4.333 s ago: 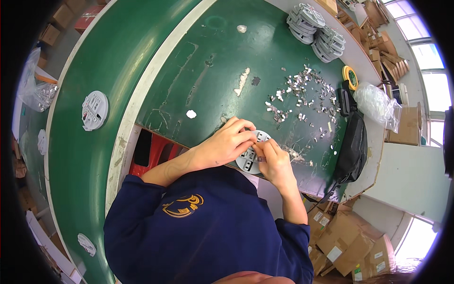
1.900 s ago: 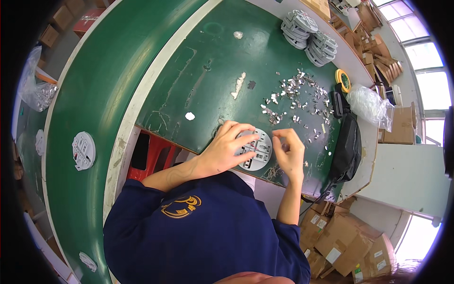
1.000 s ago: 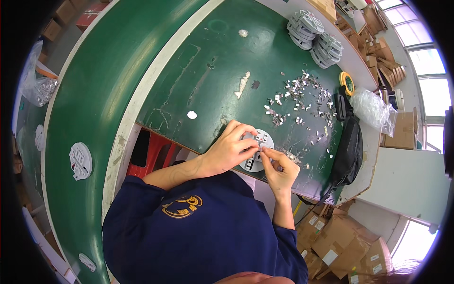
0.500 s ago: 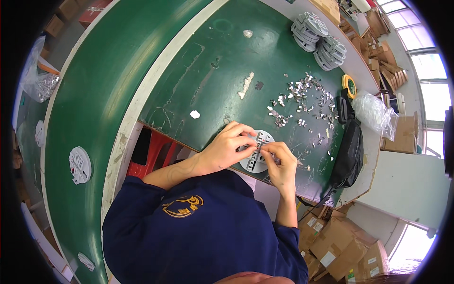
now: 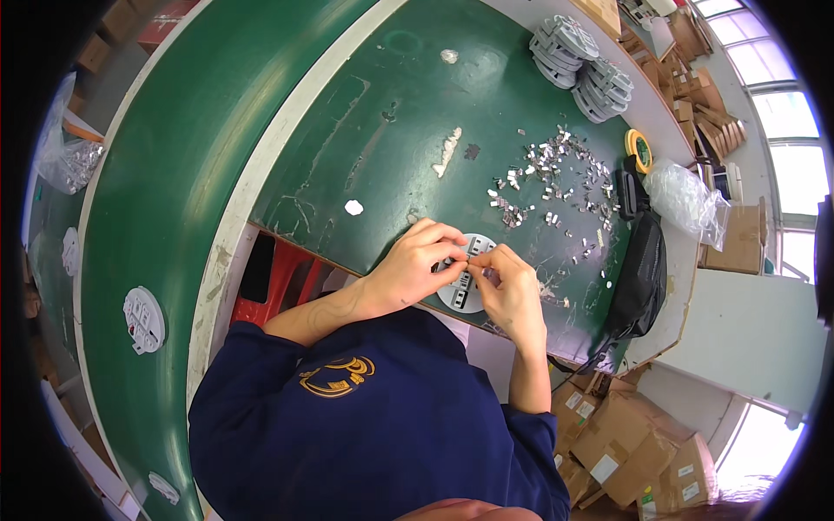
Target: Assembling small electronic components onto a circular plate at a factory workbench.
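A round grey plastic plate [image 5: 459, 298] with rows of dark slots lies at the near edge of the green table. Both hands are over it and cover its middle. From the left, my left hand [image 5: 423, 263] bends its thumb and fingers together above the plate. My right hand [image 5: 511, 292] pinches at the same spot, its fingertips meeting those of the left. Whatever sits between the fingertips is too small and hidden to name. Beyond the plate, many small white and dark metallic pieces [image 5: 556, 161] are scattered over the table.
Stacks of grey round plates [image 5: 563, 50] stand at the far right. Yellow tape [image 5: 638, 151], a clear plastic bag [image 5: 686, 201] and a black bag [image 5: 638, 286] line the right edge. On the left, a green conveyor belt [image 5: 187, 217] carries another round plate [image 5: 144, 319].
My right hand has moved slightly left, bringing its fingertips against those of my left hand over the plate. My left hand stays nearly in place.
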Available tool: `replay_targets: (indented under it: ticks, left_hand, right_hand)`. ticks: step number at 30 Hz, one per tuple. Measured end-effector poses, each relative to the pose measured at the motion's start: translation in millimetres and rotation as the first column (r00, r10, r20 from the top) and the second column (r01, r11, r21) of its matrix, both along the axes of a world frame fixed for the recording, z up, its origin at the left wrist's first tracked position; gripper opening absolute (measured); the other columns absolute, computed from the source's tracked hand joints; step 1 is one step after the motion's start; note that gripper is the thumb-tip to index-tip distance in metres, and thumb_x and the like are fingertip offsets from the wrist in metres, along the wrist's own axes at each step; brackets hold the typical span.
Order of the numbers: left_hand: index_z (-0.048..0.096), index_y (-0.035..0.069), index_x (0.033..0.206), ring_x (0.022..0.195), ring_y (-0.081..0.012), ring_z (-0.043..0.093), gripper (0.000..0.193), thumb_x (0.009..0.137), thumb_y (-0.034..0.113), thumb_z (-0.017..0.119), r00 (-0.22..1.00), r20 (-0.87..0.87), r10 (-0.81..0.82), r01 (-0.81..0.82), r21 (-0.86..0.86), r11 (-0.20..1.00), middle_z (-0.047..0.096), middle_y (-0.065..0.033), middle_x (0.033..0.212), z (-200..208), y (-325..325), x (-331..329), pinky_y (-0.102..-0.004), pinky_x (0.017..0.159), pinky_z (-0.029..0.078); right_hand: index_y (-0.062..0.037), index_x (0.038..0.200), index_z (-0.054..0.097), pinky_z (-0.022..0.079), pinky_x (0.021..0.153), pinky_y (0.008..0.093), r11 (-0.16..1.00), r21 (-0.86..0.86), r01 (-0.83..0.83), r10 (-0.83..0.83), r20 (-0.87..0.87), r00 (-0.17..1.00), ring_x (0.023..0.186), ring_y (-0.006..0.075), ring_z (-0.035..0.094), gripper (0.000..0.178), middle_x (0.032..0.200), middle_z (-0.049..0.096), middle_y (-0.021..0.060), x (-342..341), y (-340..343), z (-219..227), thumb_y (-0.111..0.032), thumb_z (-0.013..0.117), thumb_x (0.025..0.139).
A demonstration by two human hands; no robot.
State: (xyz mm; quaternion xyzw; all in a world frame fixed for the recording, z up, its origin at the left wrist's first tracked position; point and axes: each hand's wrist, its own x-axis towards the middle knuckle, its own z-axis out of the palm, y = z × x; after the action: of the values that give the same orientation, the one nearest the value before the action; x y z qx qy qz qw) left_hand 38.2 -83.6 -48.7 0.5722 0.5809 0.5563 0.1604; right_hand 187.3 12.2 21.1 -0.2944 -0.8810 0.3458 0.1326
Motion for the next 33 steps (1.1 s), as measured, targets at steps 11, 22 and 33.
replay_targets:
  ticks: [11,22,33]
  left_hand:
    - [0.068,0.004,0.083,0.093,-0.0257,0.057,0.007,0.078,0.006,0.072,1.000,0.011,-0.011,0.011,0.002,1.000,0.064,-0.0062,0.102,-1.0,-0.2,-0.5,-0.0352,0.083,0.049]
    - [0.032,-0.007,0.140,0.132,-0.0372,0.034,0.105,0.065,0.046,0.084,0.912,-0.339,-0.232,0.163,-0.220,0.962,0.037,-0.0224,0.143,10.2,-5.7,-0.2,-0.0475,0.106,0.032]
    - [0.033,-0.009,0.139,0.132,-0.0362,0.035,0.107,0.064,0.048,0.083,0.902,-0.357,-0.242,0.162,-0.239,0.957,0.038,-0.0214,0.143,9.1,-3.6,-0.7,-0.0469,0.106,0.031]
  right_hand:
    - [0.0007,0.084,0.066,0.042,0.052,0.0279,0.995,0.057,0.083,-0.074,-0.142,0.987,0.057,0.0143,0.053,0.005,0.072,0.061,0.0076,3.8,-8.2,-13.9,-0.001,0.070,0.084]
    - [-0.0119,0.057,0.030,0.024,0.040,0.0284,0.847,-0.487,-0.211,-0.357,-0.817,0.453,0.043,0.0111,0.024,0.052,0.048,0.030,-0.0002,-18.7,-15.2,-13.1,-0.025,0.037,0.107]
    - [-0.0069,0.057,0.030,0.024,0.041,0.0294,0.960,-0.269,0.079,-0.274,-0.847,0.455,0.043,0.0119,0.026,0.051,0.048,0.032,0.0031,-36.3,-28.1,-47.4,-0.020,0.038,0.106]
